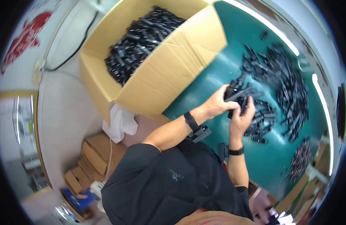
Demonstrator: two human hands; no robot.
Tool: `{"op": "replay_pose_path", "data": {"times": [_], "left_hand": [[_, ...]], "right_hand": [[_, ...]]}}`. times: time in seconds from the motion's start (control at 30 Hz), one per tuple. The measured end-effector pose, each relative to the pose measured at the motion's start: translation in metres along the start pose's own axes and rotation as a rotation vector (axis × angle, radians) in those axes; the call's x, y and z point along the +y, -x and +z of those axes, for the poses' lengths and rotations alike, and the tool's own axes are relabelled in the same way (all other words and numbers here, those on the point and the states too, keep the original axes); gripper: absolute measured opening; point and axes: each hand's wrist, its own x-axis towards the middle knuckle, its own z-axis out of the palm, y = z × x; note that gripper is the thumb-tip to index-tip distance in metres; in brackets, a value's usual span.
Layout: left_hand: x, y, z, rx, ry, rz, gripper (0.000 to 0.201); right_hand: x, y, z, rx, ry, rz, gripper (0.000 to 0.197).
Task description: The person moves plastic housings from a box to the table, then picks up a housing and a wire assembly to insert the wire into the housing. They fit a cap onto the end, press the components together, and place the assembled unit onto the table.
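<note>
Over the green table [214,84], both my hands are close together around a bunch of black plastic parts [238,92]. My left hand [219,102] grips the bunch from the left, its thumb along the lower side. My right hand [243,118] comes up from below, fingers bent against the same parts. The exact kind of the parts is too small and blurred to tell. Just past my right hand lies a loose cluster of similar black pieces [264,116]. A larger curved heap of black pieces [293,86] spreads farther right.
A big open cardboard box [173,63] full of black pieces [143,39] stands at the upper left, overlapping the table. A small heap of dark reddish bits [299,159] lies at the right edge. Flattened cardboard [92,155] and a white bag [120,122] are at lower left.
</note>
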Motion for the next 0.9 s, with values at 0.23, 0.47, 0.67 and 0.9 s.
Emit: {"op": "replay_pose_path", "data": {"times": [0.23,0.47,0.67,0.9], "left_hand": [[0.227,0.028,-0.026,0.118,-0.243,0.656,0.052],[0.353,0.067,-0.198,0.523,-0.045,0.703,0.032],[0.349,0.104,-0.354,0.972,0.15,0.447,0.022],[0.311,0.079,-0.491,1.104,0.22,0.243,0.035]], "right_hand": [[-0.209,-0.14,0.075,-0.043,-0.143,-0.592,0.053],[-0.349,-0.168,0.297,-0.398,-0.337,-0.617,0.049],[-0.367,-0.098,0.479,-0.914,-0.433,-0.305,0.041],[-0.34,-0.067,0.559,-1.173,-0.116,-0.362,0.039]]}}
